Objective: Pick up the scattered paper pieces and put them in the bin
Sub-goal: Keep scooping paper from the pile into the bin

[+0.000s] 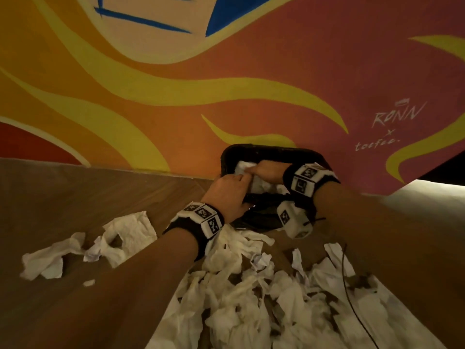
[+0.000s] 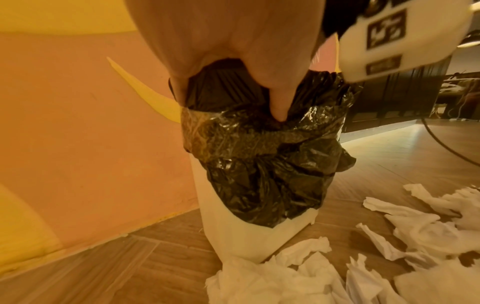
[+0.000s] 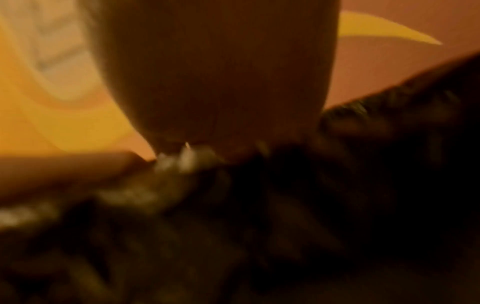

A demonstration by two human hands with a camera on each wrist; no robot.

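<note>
Both bare forearms wear black wristbands point(image 1: 198, 224) carrying white blocks printed with black square markers point(image 1: 305, 178), and a thin black cable point(image 1: 352, 293) trails from the right one.

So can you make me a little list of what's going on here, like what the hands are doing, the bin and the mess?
place: wooden floor by a painted orange and yellow wall
bin: white bin lined with a black bag, standing against the wall
left hand: left hand at the bin's near rim, touching paper
right hand: right hand over the bin's opening, on white paper
inside the bin: some white paper shows
still on the floor: many crumpled paper pieces
</note>
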